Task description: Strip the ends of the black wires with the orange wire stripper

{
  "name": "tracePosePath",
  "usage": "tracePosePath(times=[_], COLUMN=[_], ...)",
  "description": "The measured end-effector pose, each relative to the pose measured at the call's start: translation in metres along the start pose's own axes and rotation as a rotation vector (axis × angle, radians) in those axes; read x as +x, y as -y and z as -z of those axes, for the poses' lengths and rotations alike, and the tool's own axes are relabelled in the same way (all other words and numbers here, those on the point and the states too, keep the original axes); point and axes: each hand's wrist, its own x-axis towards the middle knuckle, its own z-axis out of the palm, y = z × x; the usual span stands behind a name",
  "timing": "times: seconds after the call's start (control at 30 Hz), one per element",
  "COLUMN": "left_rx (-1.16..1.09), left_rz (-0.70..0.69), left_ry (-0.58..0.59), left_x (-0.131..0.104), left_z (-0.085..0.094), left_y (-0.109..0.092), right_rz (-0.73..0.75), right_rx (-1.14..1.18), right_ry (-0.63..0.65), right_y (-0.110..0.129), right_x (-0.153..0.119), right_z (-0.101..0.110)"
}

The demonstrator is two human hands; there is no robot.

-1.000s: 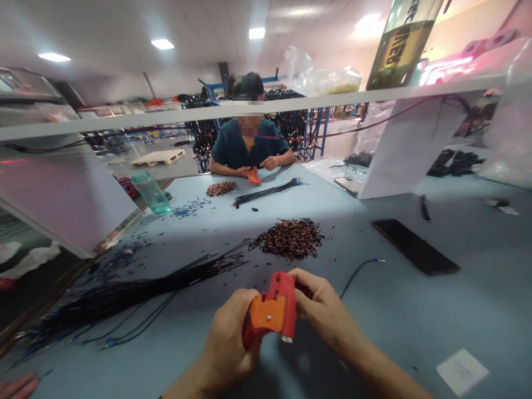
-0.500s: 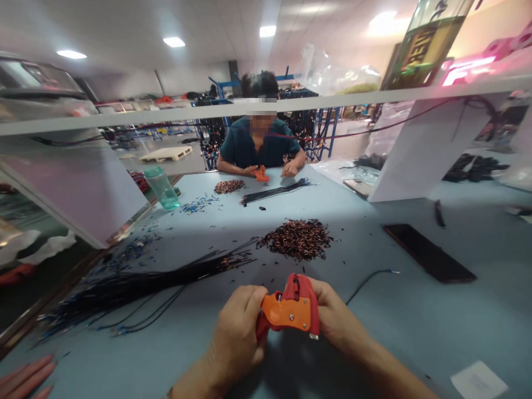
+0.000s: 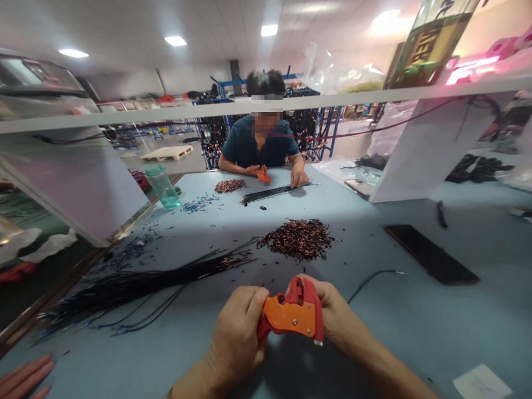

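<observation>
My left hand (image 3: pixel 238 327) is wrapped around the handles of an orange and red wire stripper (image 3: pixel 294 317), held over the near part of the table. Behind the stripper's head is my right hand (image 3: pixel 326 302), its fingers mostly hidden by the tool. From behind that hand a black wire (image 3: pixel 369 280) trails to the right and ends in a small metal tip on the table. Beyond the tool lies a heap of short black and copper-coloured offcuts (image 3: pixel 297 239). A long bundle of black wires (image 3: pixel 153 282) stretches to the left, some ends bearing blue terminals.
A co-worker (image 3: pixel 261 144) sits opposite with another orange stripper (image 3: pixel 262 174) and a wire bundle (image 3: pixel 270 194). On the right lies a dark phone (image 3: pixel 430 254). A green bottle (image 3: pixel 163 188) stands left. A white shelf (image 3: pixel 233 111) spans overhead. Another person's fingers (image 3: pixel 29 377) show lower left.
My wire stripper has shifted slightly right and down in view, with my right hand still behind it. The co-worker's hand has moved onto the far wire bundle.
</observation>
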Motion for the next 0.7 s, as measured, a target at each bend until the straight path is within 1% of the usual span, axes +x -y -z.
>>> tracePosePath(times=[0.17, 0.37, 0.7], left_rx=[0.010, 0.041, 0.061], left_rz=[0.000, 0.001, 0.016], left_ry=[0.001, 0.031, 0.049], left_x=[0.0008, 0.0003, 0.0006], left_z=[0.0009, 0.0016, 0.0027], left_y=[-0.0009, -0.0021, -0.0028], right_rz=[-0.020, -0.108, -0.133], right_rx=[-0.008, 0.105, 0.081], right_ry=[-0.006, 0.033, 0.021], right_y=[0.0014, 0.0028, 0.0051], right_x=[-0.0005, -0.0005, 0.0003], right_z=[-0.0002, -0.0032, -0.0033])
